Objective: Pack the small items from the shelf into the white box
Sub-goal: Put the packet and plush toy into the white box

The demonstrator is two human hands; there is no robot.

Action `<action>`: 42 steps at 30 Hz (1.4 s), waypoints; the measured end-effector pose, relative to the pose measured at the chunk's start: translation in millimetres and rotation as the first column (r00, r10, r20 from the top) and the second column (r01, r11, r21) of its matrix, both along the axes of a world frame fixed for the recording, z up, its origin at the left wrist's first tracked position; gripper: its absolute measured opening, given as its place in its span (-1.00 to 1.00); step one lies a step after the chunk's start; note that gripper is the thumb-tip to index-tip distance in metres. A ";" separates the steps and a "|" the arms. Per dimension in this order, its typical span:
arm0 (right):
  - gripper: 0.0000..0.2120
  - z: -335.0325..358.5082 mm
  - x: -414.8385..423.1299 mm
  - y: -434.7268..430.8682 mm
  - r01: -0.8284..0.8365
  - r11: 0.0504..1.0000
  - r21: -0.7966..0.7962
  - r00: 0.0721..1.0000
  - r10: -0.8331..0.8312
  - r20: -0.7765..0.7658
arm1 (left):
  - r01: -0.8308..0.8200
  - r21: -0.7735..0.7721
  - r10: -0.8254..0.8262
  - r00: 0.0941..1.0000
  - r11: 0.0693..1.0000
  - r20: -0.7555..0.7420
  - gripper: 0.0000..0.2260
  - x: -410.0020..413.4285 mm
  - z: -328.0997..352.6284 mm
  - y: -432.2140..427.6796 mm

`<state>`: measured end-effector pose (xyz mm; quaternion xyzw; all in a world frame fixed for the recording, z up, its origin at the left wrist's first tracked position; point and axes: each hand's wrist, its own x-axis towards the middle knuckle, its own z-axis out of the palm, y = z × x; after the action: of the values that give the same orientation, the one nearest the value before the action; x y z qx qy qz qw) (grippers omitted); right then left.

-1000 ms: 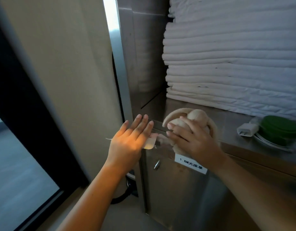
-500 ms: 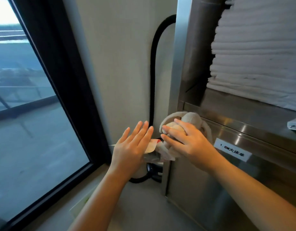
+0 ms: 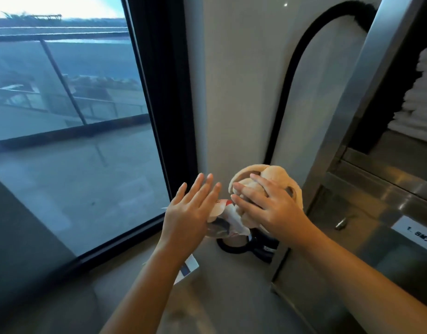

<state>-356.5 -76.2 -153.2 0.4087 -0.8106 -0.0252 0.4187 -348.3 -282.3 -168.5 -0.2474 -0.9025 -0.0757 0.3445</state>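
Plush toy [image 3: 276, 175] roughly upright, paper tag [image 3: 228, 212] down-left, in right hand [image 3: 272, 210]

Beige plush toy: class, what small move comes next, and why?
Probably carry the beige plush toy toward the white box, not in view: the right hand grips it clear of the steel cabinet, the left hand flat against its paper tag.

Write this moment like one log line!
right hand: grips beige plush toy | left hand: straight fingers by paper tag | white box: unseen
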 end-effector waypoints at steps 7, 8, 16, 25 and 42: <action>-0.75 -14.7 -59.2 -34.1 -0.125 0.992 -0.021 0.991 0.126 0.045 | -0.139 -0.018 0.139 0.990 0.990 0.034 -0.45 -32.2 -13.7 -29.6; -0.75 -18.2 -72.0 -38.1 -0.143 0.990 -0.019 0.988 0.144 0.048 | -0.161 -0.023 0.162 0.986 0.987 0.043 -0.44 -40.7 -15.7 -32.9; -0.72 -39.3 -204.3 -74.4 -0.315 0.949 -0.015 0.943 0.314 0.107 | -0.372 -0.029 0.373 0.924 0.928 0.087 -0.44 -124.9 -25.9 -57.1; -0.75 -70.5 -304.4 -136.5 -0.492 0.870 0.005 0.864 0.488 0.122 | -0.527 -0.019 0.524 0.840 0.849 0.141 -0.48 -195.0 -52.9 -102.7; -0.73 -309.4 -355.8 -253.9 -0.531 0.847 0.020 0.830 0.514 0.217 | -0.570 -0.075 0.574 0.800 0.818 0.175 -0.54 -241.9 -289.7 -216.3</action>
<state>-712.4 -330.1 -462.7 0.6313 -0.7047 0.1000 0.3080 -590.2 -498.5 -458.2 0.0415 -0.9642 0.0171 0.2614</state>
